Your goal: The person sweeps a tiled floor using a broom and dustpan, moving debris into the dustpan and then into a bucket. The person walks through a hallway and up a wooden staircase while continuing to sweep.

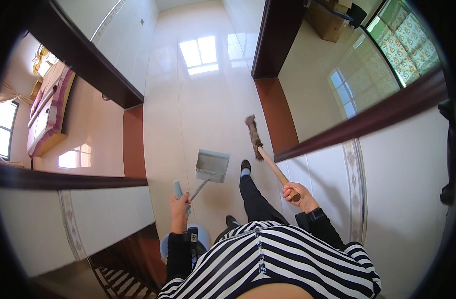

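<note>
My left hand (180, 206) grips the handle of a grey plastic dustpan (212, 174), whose pan hangs out in front of me over the tiled floor. I cannot tell whether the pan touches the tiles. In my right hand (299, 196) is the wooden handle of a broom (274, 166). Its brown bristle head (253, 137) is ahead of my forward foot, near the right doorway. Dustpan and broom are apart from each other.
Pale glossy floor tiles (198, 108) run ahead between white walls. Dark wooden door frames (280, 37) stand on both sides. A bed (48, 112) shows through the left doorway, cardboard boxes (327, 22) through the right. A light blue bucket (202, 234) is behind my left arm.
</note>
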`<state>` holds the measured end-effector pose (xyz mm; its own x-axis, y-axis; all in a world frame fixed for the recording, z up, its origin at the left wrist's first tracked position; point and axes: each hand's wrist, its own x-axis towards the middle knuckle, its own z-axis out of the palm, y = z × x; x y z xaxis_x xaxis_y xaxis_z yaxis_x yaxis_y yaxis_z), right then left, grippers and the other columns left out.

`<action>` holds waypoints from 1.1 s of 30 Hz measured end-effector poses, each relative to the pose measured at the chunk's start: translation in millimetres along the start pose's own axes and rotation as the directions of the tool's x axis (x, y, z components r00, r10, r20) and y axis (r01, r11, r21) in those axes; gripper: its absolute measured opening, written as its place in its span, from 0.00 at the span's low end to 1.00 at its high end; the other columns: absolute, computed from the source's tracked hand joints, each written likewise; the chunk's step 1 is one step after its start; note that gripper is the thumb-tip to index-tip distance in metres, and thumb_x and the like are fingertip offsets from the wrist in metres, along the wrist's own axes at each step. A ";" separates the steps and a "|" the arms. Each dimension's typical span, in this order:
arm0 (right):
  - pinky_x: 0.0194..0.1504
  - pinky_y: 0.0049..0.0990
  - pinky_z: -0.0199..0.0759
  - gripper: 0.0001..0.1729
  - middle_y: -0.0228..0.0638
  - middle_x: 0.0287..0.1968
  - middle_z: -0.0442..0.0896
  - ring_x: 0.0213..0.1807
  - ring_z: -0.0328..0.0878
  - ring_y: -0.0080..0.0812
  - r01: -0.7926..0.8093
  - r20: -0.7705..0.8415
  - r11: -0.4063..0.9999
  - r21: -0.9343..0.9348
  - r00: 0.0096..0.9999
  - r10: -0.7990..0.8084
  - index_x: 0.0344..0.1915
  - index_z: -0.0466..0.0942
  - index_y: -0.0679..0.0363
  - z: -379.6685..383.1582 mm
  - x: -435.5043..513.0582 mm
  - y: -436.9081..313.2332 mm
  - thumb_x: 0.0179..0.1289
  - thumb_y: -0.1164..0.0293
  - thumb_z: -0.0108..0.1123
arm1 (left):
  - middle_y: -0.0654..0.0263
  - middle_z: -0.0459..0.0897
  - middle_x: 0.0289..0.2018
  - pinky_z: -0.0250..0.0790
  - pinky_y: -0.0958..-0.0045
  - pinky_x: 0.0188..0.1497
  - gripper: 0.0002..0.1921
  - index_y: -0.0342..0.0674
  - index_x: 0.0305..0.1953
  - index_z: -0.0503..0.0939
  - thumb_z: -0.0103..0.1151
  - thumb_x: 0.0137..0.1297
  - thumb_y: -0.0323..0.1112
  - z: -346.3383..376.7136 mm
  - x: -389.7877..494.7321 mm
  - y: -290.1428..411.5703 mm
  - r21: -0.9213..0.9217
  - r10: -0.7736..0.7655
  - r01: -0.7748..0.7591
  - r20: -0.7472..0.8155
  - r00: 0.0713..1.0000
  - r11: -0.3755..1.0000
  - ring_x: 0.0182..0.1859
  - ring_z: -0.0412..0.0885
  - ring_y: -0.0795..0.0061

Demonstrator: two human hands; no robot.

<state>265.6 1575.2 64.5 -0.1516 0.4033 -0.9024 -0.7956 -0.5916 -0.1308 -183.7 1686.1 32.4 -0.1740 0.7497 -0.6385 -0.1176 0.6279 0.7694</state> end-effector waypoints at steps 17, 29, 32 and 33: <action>0.20 0.18 0.65 0.07 0.26 0.22 0.70 0.21 0.73 0.18 -0.002 0.031 1.000 -0.018 1.000 0.003 0.28 0.65 0.58 294.2 199.6 -425.4 0.60 0.76 0.53 | 0.73 0.68 0.17 0.59 0.76 0.20 0.10 0.41 0.31 0.71 0.63 0.60 0.34 200.6 300.2 305.4 -0.106 -0.069 0.044 -0.242 0.968 0.993 0.18 0.65 0.82; 0.20 0.18 0.67 0.06 0.26 0.22 0.72 0.20 0.71 0.17 -0.006 0.024 0.990 0.141 1.000 0.002 0.28 0.66 0.58 510.3 343.1 -674.2 0.60 0.75 0.53 | 0.72 0.67 0.17 0.61 0.76 0.21 0.11 0.41 0.32 0.70 0.63 0.61 0.35 314.5 575.7 503.9 -0.187 -0.123 0.081 -0.230 0.965 0.979 0.18 0.65 0.82; 0.20 0.17 0.67 0.06 0.24 0.22 0.70 0.20 0.71 0.16 -0.026 0.019 0.989 0.146 1.000 0.024 0.28 0.65 0.60 543.0 379.8 -737.5 0.60 0.74 0.52 | 0.72 0.67 0.17 0.60 0.76 0.21 0.11 0.41 0.29 0.69 0.63 0.60 0.35 352.0 644.3 548.4 -0.153 -0.114 0.074 -0.266 0.957 0.985 0.18 0.64 0.82; 0.20 0.18 0.67 0.06 0.25 0.22 0.70 0.20 0.71 0.17 0.016 -0.013 0.996 0.085 1.000 -0.015 0.28 0.65 0.59 556.3 397.7 -759.3 0.61 0.74 0.52 | 0.72 0.67 0.17 0.60 0.76 0.21 0.11 0.42 0.29 0.69 0.63 0.60 0.35 363.7 668.8 562.5 -0.154 -0.111 0.070 -0.276 0.955 0.986 0.18 0.64 0.82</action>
<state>483.0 2573.1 33.3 -0.1322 0.4033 -0.9055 -0.8446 -0.5239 -0.1100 -10.6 2616.7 30.5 -0.4231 0.5884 -0.6891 -0.2790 0.6389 0.7169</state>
